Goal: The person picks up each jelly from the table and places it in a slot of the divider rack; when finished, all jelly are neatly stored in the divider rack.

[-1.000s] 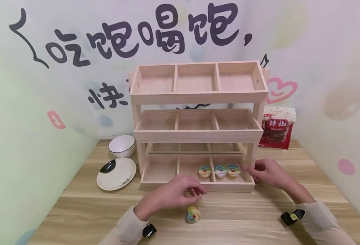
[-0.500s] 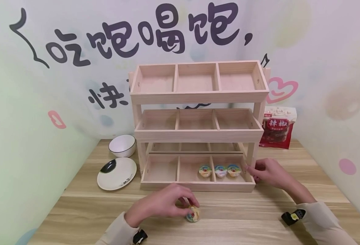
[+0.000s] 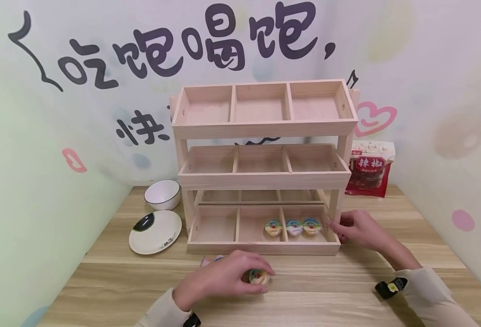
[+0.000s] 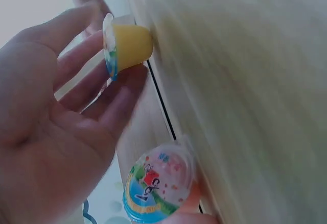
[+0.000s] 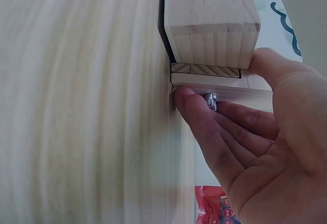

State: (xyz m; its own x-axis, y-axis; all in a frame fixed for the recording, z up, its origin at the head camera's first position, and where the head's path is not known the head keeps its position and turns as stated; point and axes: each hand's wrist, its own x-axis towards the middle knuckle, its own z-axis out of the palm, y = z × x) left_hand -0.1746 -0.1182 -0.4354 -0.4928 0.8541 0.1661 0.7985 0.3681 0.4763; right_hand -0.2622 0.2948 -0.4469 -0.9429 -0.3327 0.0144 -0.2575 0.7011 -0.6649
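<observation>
My left hand (image 3: 228, 274) pinches a small yellow jelly cup (image 3: 258, 277) in front of the rack. In the left wrist view the yellow jelly cup (image 4: 130, 45) lies on its side between thumb and fingers. A second jelly cup (image 4: 158, 183) with a blue-and-pink lid shows left of this hand; a bit of skin touches its lower edge, and whose finger it is I cannot tell. My right hand (image 3: 359, 230) grips the right end of the wooden rack (image 3: 265, 181). In the right wrist view, its thumb and fingers (image 5: 209, 137) lie on either side of the wood.
Several jelly cups, including one jelly cup (image 3: 273, 228), stand in the bottom tier. A white bowl (image 3: 162, 194) and a plate (image 3: 158, 236) stand on the left. A red chili bag (image 3: 369, 170) is behind the rack's right side. A bolt (image 5: 210, 100) sticks out near my right fingers.
My left hand has come down onto the yellow jelly cup, taken hold of it and shifted it slightly toward the rack. A second cup now shows behind that hand. My right hand keeps still.
</observation>
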